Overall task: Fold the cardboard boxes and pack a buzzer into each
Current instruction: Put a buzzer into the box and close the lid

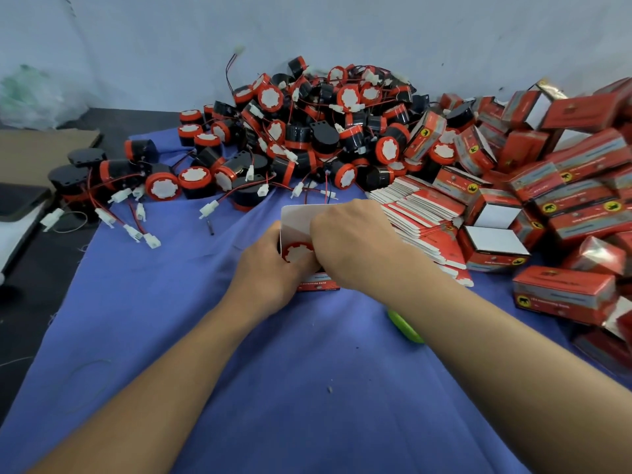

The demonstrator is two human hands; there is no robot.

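Cardboard box (301, 217): stands at the middle of the blue cloth (273, 371), white top flap raised.
Buzzer (297, 253): sits in the box's open mouth, red rim and white face showing.
Left hand (270, 271): fingers curled round the box's left side, gripping it.
Right hand (352, 244): fingers bent down over the opening beside the buzzer; their tips are hidden, so a pinch cannot be told.
Loose buzzers (307, 131): heaped behind, wires trailing.
Flat boxes (420, 213): stacked just right of the hands.
Folded boxes (564, 186): piled far right.

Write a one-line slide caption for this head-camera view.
Left hand grips an open box, right hand fits a buzzer in; loose buzzers behind, folded boxes right.
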